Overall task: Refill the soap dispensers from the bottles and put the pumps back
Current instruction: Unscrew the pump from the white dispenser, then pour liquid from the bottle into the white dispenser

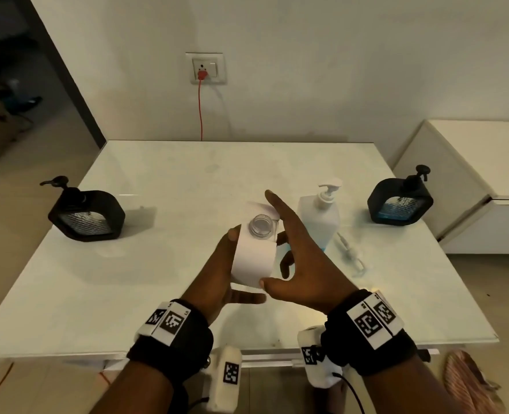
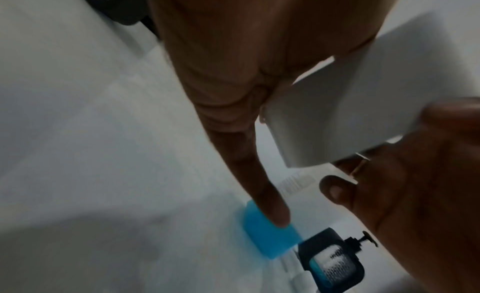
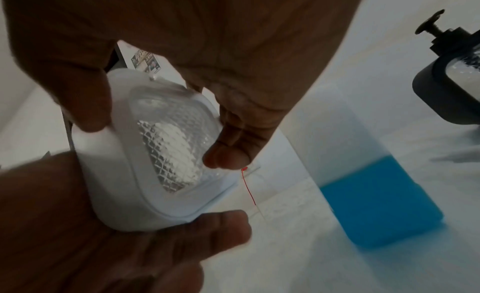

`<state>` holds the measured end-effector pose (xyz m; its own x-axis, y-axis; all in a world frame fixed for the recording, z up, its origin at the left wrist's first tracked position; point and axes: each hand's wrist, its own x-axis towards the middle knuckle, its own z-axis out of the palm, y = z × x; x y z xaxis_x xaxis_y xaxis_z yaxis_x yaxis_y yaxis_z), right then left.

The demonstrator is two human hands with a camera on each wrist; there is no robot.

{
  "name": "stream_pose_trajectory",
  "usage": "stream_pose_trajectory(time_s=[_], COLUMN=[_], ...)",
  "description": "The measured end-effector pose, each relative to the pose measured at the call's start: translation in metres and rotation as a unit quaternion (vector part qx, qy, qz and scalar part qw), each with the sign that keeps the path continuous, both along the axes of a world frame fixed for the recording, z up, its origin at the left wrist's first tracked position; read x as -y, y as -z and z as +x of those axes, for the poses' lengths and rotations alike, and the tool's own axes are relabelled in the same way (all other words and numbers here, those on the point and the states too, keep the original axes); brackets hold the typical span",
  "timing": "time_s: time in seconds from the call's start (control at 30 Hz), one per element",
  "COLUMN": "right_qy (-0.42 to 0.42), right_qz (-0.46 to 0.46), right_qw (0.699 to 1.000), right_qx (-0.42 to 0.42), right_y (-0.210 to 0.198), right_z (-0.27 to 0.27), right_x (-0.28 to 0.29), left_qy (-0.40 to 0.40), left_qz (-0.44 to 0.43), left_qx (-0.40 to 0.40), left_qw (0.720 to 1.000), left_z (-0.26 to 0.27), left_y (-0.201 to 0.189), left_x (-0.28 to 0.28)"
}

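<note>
Soap dispenser in white (image 1: pixel 254 258), pump removed and clear neck open, held above the middle of the desk (image 1: pixel 157 180) between my two hands. My left hand (image 1: pixel 217 276) grips its white shell from the left, thumb on the near upper edge and fingers (image 1: pixel 286 264) wrapped round the far side. My right hand (image 1: pixel 301 264) lies flat against the right face with straight fingers, bracing rather than clasping; the right wrist view shows a fingertip touching the clear diamond-patterned window (image 3: pixel 176 149), through which little or no coloured soap can be made out. Just beside it on the right stands the white refill bottle (image 1: pixel 320 216), its own pump in place and blue liquid in its lower part. A loose white pump (image 1: pixel 350 252) lies on the desk to the right of that bottle, probably the one belonging to the white dispenser.

Two black dispensers stand apart at the desk's sides, both with pumps fitted: the right one (image 1: pixel 399 201) shows blue at the bottom of its window, the left one (image 1: pixel 87 215) shows no colour.

By my reading, the white dispenser is opened but not yet filled; pouring and refitting its pump remain, and the left black dispenser may also need soap
</note>
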<state>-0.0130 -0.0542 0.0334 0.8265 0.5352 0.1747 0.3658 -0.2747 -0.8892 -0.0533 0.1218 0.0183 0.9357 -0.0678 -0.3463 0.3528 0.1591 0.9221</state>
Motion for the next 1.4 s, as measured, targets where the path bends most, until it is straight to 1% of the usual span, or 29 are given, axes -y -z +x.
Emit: stream_pose_trajectory(time_s=[0.07, 0.13, 0.17, 0.23, 0.27, 0.4, 0.47, 0.57, 0.63, 0.67, 0.73, 0.77, 0.8, 0.83, 0.87, 0.9, 1.0, 1.1, 1.3, 1.4], right_qy=[-0.008, -0.015, -0.019, -0.032, -0.039, -0.056, -0.060, -0.049, 0.011, 0.062, 0.181, 0.237, 0.284, 0.315, 0.326, 0.322, 0.279, 0.233, 0.215, 0.155], right_qz=[0.012, 0.026, 0.028, 0.016, 0.002, -0.048, -0.058, -0.077, -0.033, 0.000, 0.044, 0.042, 0.021, -0.015, -0.052, -0.078, -0.117, -0.137, -0.136, -0.155], right_qw=[1.000, 0.999, 0.998, 0.997, 0.997, 0.993, 0.992, 0.993, 0.998, 0.998, 0.982, 0.970, 0.957, 0.947, 0.943, 0.943, 0.953, 0.962, 0.965, 0.972], right_qx=[-0.019, -0.043, -0.052, -0.065, -0.072, -0.093, -0.096, -0.072, -0.046, -0.024, 0.022, 0.039, 0.054, 0.059, 0.050, 0.030, -0.034, -0.046, -0.065, -0.079], right_y=[-0.001, -0.001, -0.001, -0.002, -0.004, -0.003, -0.003, -0.012, -0.025, -0.030, -0.033, -0.030, -0.027, -0.022, -0.017, -0.012, 0.003, 0.014, 0.014, 0.013], right_z=[0.001, 0.002, 0.002, 0.002, 0.003, 0.005, 0.004, 0.007, 0.015, 0.019, 0.026, 0.028, 0.031, 0.033, 0.035, 0.039, 0.051, 0.059, 0.063, 0.058], right_x=[0.004, 0.010, 0.013, 0.017, 0.019, 0.026, 0.026, 0.035, 0.050, 0.060, 0.076, 0.082, 0.085, 0.087, 0.086, 0.085, 0.073, 0.065, 0.065, 0.068], left_qy=[0.024, 0.023, 0.026, 0.057, 0.075, 0.115, 0.111, 0.076, 0.053, 0.047, 0.043, 0.042, 0.040, 0.040, 0.041, 0.041, 0.050, 0.054, 0.042, 0.042], left_qz=[0.007, 0.019, 0.033, 0.081, 0.099, 0.135, 0.152, 0.164, 0.163, 0.165, 0.175, 0.174, 0.172, 0.172, 0.171, 0.172, 0.175, 0.179, 0.146, 0.132], left_qx=[0.040, 0.073, 0.091, 0.135, 0.147, 0.150, 0.163, 0.190, 0.191, 0.187, 0.183, 0.181, 0.179, 0.178, 0.174, 0.171, 0.164, 0.160, 0.176, 0.179], left_qw=[0.999, 0.997, 0.995, 0.986, 0.981, 0.973, 0.968, 0.965, 0.967, 0.967, 0.966, 0.967, 0.968, 0.968, 0.969, 0.969, 0.969, 0.969, 0.973, 0.974], left_z=[0.000, 0.002, 0.003, 0.005, 0.005, 0.003, 0.004, 0.005, 0.007, 0.007, 0.008, 0.008, 0.009, 0.010, 0.010, 0.011, 0.011, 0.011, 0.014, 0.015], left_y=[-0.001, 0.000, 0.002, 0.006, 0.006, 0.012, 0.014, 0.014, 0.014, 0.014, 0.013, 0.011, 0.010, 0.008, 0.007, 0.007, 0.011, 0.018, 0.012, 0.010], left_x=[0.004, 0.001, -0.003, -0.009, -0.011, -0.014, -0.010, -0.005, -0.004, -0.004, -0.005, -0.004, -0.004, -0.004, -0.004, -0.005, -0.006, -0.009, -0.018, -0.024])
